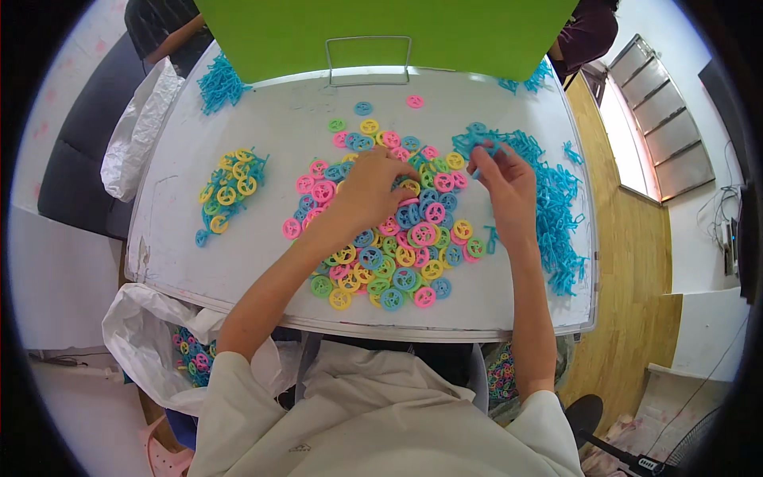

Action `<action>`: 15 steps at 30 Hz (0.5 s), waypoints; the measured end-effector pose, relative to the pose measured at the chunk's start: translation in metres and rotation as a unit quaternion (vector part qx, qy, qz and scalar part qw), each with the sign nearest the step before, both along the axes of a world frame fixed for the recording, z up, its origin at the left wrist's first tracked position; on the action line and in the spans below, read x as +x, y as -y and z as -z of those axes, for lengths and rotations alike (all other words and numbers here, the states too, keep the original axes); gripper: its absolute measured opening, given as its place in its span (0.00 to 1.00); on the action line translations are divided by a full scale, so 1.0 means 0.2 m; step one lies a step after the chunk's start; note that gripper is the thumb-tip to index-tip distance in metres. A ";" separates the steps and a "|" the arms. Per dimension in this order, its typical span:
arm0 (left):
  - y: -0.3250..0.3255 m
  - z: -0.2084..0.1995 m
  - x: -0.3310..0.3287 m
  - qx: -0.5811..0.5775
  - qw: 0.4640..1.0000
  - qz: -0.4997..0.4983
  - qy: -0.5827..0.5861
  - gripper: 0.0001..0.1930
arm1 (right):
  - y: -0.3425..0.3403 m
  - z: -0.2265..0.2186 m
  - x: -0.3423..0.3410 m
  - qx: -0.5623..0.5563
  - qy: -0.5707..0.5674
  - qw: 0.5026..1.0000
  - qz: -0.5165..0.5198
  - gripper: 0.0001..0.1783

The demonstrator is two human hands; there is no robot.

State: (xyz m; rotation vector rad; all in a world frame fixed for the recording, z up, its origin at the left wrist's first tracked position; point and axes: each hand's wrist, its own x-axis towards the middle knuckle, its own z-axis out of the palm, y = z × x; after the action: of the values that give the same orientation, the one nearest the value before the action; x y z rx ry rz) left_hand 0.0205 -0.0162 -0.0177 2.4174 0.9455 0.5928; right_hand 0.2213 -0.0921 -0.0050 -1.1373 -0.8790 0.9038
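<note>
Mid-frame, wheels (405,256) are overlapped by the left hand (375,184); right of centre, blue pieces (556,208) are bordered by the right hand (509,187); neither grip can be told.

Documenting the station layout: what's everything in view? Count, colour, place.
Wheels: many, pink, yellow, green, blue, mid-table
Branched pieces: many, blue, table's right, far corners
Mixed heap: one, yellow, green, blue, table's left
Table: one, white, centre
Board: one, green, far edge
Wire frame: one, silver, by board
Sacks: two, white, left
Small pieces: many, mixed colours, below table's near edge
Padded seat: one, dark, left
Perforated item: one, pink, lower left
Fan: one, dark, lower right
Other people: two, dark clothing, far side
Shirt: one, off-white, bottom
Left hand: one, bare, at wheels
Right hand: one, bare, by branched pieces
</note>
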 end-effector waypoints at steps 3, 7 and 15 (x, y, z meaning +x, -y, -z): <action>0.00 0.03 0.03 0.128 0.992 0.000 -0.012 0.11 | 0.01 -0.01 -0.03 -0.069 0.098 0.993 0.010 0.13; 0.01 -0.08 0.04 -0.156 0.974 -0.070 0.150 0.08 | 0.02 -0.02 -0.05 -0.043 0.194 0.980 -0.034 0.12; 0.04 -0.14 0.01 -0.351 0.899 -0.063 0.254 0.10 | 0.02 0.02 -0.09 -0.021 0.293 0.953 -0.068 0.09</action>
State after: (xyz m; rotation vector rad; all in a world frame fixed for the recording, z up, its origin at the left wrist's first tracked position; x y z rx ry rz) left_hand 0.0225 -0.0241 0.0100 1.4698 0.8854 0.7249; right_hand 0.2023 -0.0954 -0.0091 -1.4264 -1.4408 0.7001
